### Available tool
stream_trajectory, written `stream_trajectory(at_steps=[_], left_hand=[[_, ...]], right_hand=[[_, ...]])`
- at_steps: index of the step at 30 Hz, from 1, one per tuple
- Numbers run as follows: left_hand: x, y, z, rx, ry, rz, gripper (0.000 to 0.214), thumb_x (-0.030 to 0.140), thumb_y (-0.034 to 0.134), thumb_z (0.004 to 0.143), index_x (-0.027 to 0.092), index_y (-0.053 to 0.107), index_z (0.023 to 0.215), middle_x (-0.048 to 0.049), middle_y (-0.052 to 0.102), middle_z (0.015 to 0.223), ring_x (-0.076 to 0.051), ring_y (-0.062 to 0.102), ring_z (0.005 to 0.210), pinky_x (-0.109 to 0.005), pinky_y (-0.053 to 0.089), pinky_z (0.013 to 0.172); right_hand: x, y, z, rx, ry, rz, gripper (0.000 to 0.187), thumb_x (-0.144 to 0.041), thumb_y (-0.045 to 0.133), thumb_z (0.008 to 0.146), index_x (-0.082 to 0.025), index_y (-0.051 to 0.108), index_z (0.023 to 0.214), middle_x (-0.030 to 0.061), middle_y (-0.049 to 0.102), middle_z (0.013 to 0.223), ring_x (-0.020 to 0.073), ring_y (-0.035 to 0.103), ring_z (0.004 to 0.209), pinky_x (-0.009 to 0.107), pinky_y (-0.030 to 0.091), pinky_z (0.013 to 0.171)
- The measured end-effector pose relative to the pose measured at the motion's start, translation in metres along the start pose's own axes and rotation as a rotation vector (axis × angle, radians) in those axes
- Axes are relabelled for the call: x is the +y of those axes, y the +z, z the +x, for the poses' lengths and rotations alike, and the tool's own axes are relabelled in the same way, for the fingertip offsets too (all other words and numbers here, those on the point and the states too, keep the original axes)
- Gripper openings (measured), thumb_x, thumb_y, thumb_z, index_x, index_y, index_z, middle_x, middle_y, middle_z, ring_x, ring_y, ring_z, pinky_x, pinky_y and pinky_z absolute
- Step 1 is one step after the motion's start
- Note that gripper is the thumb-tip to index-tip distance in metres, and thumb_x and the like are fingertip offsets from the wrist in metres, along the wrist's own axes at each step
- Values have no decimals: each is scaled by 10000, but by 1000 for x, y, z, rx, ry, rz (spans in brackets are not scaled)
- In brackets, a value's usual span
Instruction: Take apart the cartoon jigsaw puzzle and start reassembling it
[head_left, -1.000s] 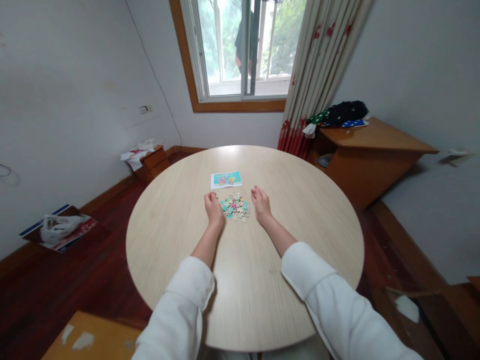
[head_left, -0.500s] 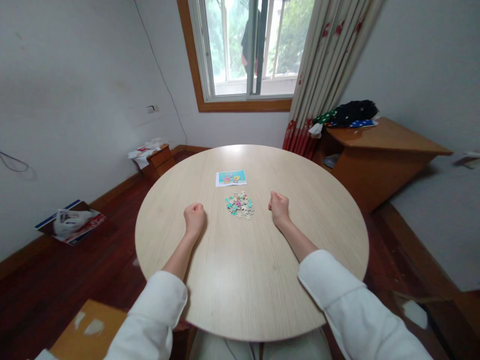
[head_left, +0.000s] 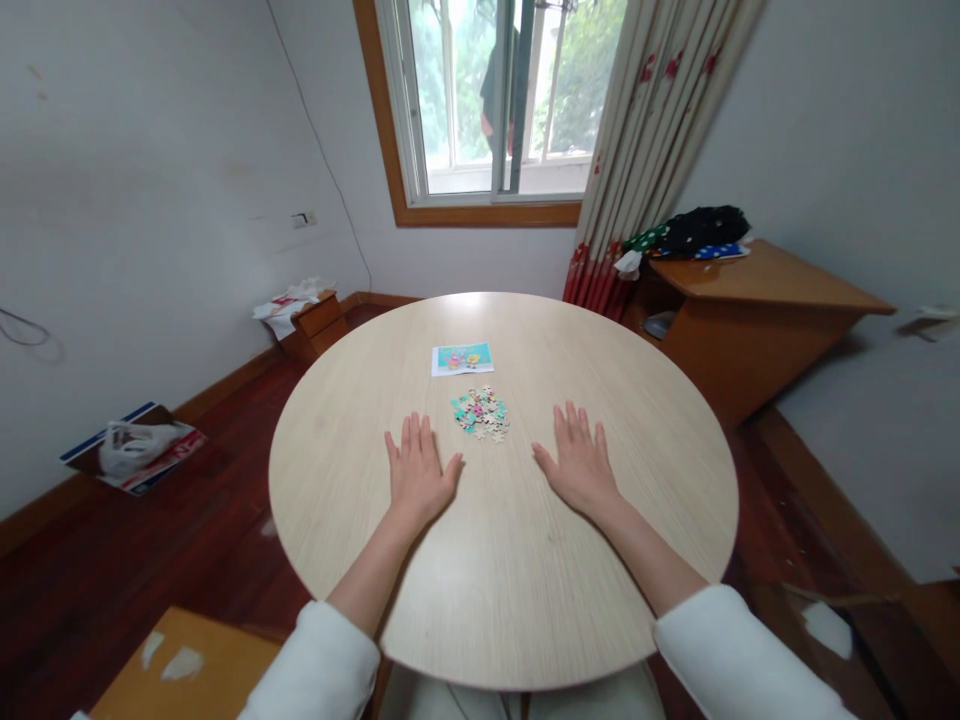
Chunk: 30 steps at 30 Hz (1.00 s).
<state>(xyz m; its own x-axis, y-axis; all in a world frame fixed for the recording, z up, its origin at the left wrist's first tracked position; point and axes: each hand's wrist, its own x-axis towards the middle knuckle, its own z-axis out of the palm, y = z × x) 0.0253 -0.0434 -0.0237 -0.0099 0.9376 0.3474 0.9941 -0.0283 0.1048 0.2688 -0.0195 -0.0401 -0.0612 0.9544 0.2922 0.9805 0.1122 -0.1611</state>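
Observation:
A small heap of loose jigsaw puzzle pieces (head_left: 481, 413), mostly pale with some turquoise and a pink one, lies near the middle of the round table (head_left: 495, 560). Just behind it is a picture card (head_left: 463, 359) with a turquoise background and cartoon figures. My left hand (head_left: 421, 472) rests palm down on the tabletop, left of and nearer than the heap, fingers spread. On the other side, my right hand (head_left: 581, 462) is likewise palm down with its fingers apart. Both hands hold nothing and are clear of the pieces.
A wooden desk (head_left: 772, 330) with a pile of clothes (head_left: 701, 232) stands at the right. Beyond the table are a window (head_left: 495, 100) and a curtain (head_left: 630, 130). A brown board-like surface (head_left: 187, 665) is at lower left, and a plastic bag (head_left: 139, 447) lies on the floor.
Both hands have gone from fists to spread, palm-down hands on the table, drawn slightly nearer me. The left one has shifted right. The puzzle pieces and card stay in place.

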Motion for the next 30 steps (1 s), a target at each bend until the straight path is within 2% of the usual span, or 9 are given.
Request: stream_trajectory(at_steps=[3, 5, 13, 19, 23, 26, 28, 29, 30], left_hand=[[4, 5, 0, -219, -23, 62, 776, 565, 271, 885, 9, 300, 1425, -229, 260, 1501, -326, 216, 1407, -541, 102, 1128], [4, 6, 2, -289, -27, 86, 776, 578, 226, 892, 31, 291, 1438, -214, 245, 1508, -317, 207, 1413, -537, 100, 1132], [6, 2, 4, -330, -39, 86, 773, 563, 226, 897, 23, 258, 1448, -210, 193, 1523, -312, 163, 1425, -554, 93, 1130], [6, 6, 2, -295, -36, 52, 761, 554, 246, 893, 27, 282, 1440, -217, 210, 1516, -316, 179, 1421, -560, 94, 1127], [2, 9, 2, -228, -34, -50, 716, 532, 332, 877, 37, 362, 1394, -240, 277, 1492, -333, 223, 1403, -578, 107, 1112], [-3, 8, 8, -32, -23, -268, 486, 416, 400, 866, 98, 530, 1210, -213, 500, 1339, -296, 419, 1276, -498, 278, 1057], [-7, 5, 12, 146, -63, -457, 275, 329, 383, 858, 149, 591, 869, -127, 643, 979, -216, 572, 970, -358, 425, 874], [-9, 4, 14, 201, -102, -536, 257, 320, 380, 851, 182, 523, 689, -63, 604, 756, -178, 560, 772, -304, 436, 739], [-11, 3, 15, 233, -148, -617, 295, 323, 383, 842, 208, 409, 572, -5, 490, 588, -145, 484, 612, -267, 398, 619]], right_hand=[[-4, 0, 0, -198, -1, -44, 723, -573, 269, 907, -120, 270, 1469, 137, 242, 1534, 312, 152, 1420, 514, 102, 1132], [-6, -3, 1, -260, 4, -57, 722, -595, 254, 903, -151, 276, 1472, 115, 246, 1534, 320, 162, 1417, 529, 105, 1131], [-10, -12, 3, -319, 22, -91, 707, -573, 260, 914, -156, 232, 1485, 98, 194, 1549, 312, 128, 1427, 522, 93, 1140], [-8, -7, 3, -296, 12, -60, 713, -577, 281, 906, -150, 263, 1476, 117, 221, 1540, 323, 149, 1421, 538, 104, 1135], [-2, 0, 3, -218, -7, 27, 706, -562, 337, 892, -124, 329, 1446, 151, 281, 1516, 348, 191, 1405, 565, 112, 1126], [6, 8, 8, -54, -37, 230, 645, -516, 313, 907, -86, 405, 1379, 197, 362, 1463, 323, 280, 1376, 544, 199, 1113], [11, 12, 13, 65, -46, 412, 580, -489, 266, 923, -91, 483, 1285, 212, 472, 1359, 277, 408, 1301, 484, 320, 1071], [12, 14, 15, 103, -46, 481, 558, -485, 253, 927, -103, 510, 1241, 209, 523, 1290, 262, 472, 1242, 461, 369, 1037], [13, 14, 18, 116, -56, 521, 545, -489, 253, 927, -112, 522, 1215, 202, 547, 1244, 253, 507, 1199, 447, 394, 1014]])
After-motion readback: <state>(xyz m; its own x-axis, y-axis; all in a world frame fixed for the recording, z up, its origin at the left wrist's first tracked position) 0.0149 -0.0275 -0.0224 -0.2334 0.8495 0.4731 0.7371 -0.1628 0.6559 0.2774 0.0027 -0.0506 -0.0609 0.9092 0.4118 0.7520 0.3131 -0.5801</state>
